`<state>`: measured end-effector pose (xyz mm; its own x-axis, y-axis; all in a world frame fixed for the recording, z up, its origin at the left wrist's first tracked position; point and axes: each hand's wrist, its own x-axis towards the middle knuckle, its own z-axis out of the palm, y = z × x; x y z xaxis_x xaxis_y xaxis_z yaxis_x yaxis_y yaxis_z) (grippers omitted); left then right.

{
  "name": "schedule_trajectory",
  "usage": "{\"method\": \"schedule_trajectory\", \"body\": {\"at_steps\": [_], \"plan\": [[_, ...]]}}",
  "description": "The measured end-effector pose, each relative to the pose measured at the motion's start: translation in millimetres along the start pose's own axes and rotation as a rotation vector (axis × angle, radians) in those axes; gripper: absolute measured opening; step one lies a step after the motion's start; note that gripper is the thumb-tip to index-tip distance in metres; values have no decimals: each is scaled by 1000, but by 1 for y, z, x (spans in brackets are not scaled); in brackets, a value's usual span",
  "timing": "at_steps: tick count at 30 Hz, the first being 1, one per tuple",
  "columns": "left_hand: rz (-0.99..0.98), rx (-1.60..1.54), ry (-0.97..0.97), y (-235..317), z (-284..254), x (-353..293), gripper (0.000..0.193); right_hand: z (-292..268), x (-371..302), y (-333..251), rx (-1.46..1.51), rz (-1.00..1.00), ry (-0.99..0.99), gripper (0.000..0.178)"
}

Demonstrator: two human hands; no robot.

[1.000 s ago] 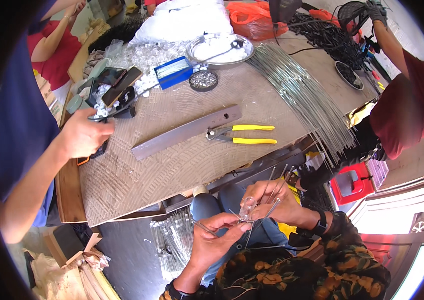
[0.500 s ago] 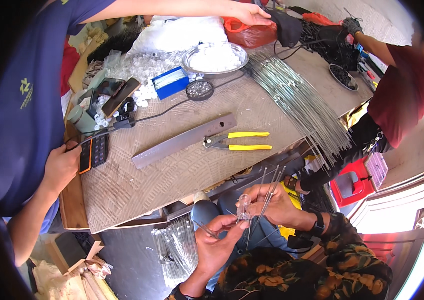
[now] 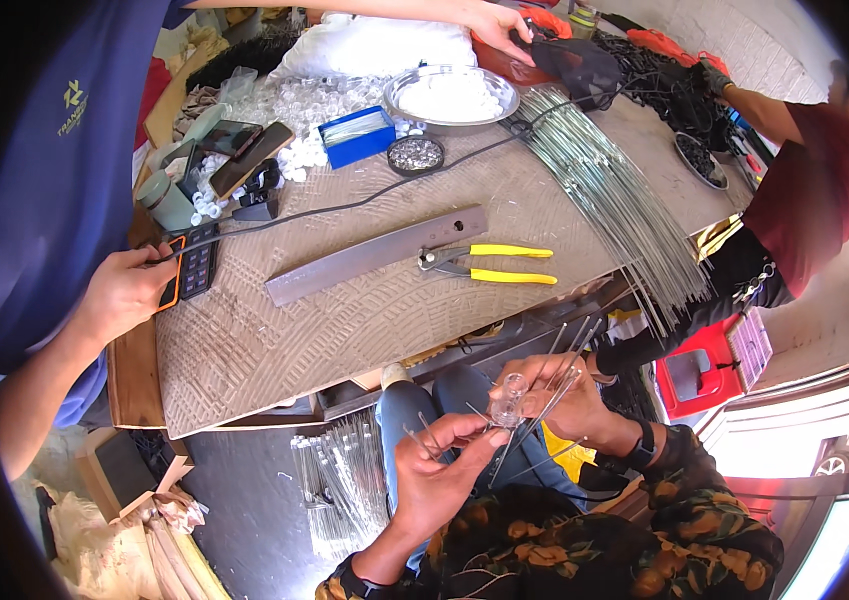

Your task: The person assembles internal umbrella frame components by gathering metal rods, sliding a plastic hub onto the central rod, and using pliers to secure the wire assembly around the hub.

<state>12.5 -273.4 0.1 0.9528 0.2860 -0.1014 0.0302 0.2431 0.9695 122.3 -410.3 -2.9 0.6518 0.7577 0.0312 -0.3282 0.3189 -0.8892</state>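
Above my lap, my right hand (image 3: 572,408) is closed round several thin metal rods (image 3: 566,385), which fan out up and down from its fingers. A small clear plastic piece (image 3: 510,392) with a rounded top sits at its fingertips, between my two hands. My left hand (image 3: 439,478) is closed, thumb and forefinger pinched just below the clear piece. A few thin rods (image 3: 422,432) stick out between its fingers. Whether the left fingertips touch the clear piece, I cannot tell. Below and left of my hands lies a bundle of similar rods (image 3: 341,490) on a dark surface.
On the table (image 3: 234,350) lie yellow-handled pincers (image 3: 504,264), a flat metal bar (image 3: 374,255) and a long rod bundle (image 3: 614,200). Behind are a blue box (image 3: 359,150) and a metal bowl (image 3: 414,112) of white pieces. One person stands left holding a cable (image 3: 334,208); another works at right.
My view has shifted a little, so the table things sit slightly further right. The rods in my right hand are spread wider and lean more to the right. Both hands keep their hold.
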Motion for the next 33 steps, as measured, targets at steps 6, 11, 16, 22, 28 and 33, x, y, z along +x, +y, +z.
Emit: {"method": "schedule_trajectory", "body": {"at_steps": [6,11,16,22,28,33], "plan": [[-20,45,-60,2,-3,-1,15,-1,0,0,3,15,-14,14],[-6,43,-52,3,-1,-3,25,-1,2,-1,-203,-99,-70,13],[15,-6,-4,1,5,-2,27,10,-4,5,-132,-177,-7,16],[92,33,-20,-2,3,-2,29,13,-5,7,-188,-245,35,16],[100,-39,-102,1,-7,2,31,10,-1,8,-281,-267,-26,18],[144,-50,-205,0,-18,5,33,8,-4,8,-359,-274,-190,35]]}}
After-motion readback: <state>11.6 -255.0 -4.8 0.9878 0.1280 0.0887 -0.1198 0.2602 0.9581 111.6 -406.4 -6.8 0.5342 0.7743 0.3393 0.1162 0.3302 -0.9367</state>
